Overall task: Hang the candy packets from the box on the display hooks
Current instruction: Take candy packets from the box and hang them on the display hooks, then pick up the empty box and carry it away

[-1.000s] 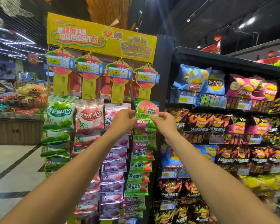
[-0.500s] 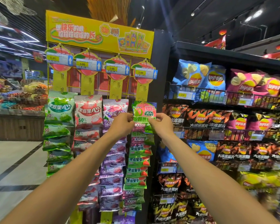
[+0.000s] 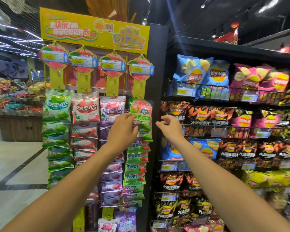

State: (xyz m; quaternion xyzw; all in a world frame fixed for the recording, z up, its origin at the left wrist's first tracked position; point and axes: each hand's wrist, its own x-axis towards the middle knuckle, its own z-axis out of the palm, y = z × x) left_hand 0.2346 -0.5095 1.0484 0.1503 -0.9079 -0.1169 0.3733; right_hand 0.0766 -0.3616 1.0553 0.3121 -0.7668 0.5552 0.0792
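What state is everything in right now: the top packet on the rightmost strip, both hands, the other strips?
Green-and-pink candy packet, hanging topmost on the rightmost strip.
Left hand, fingers relaxed, in front of that packet's lower left, gripping nothing.
Right hand, loosely curled, empty, apart from the packet.
Other three strips, full of hanging packets.
Lay's chip bags, standing on wire shelves.
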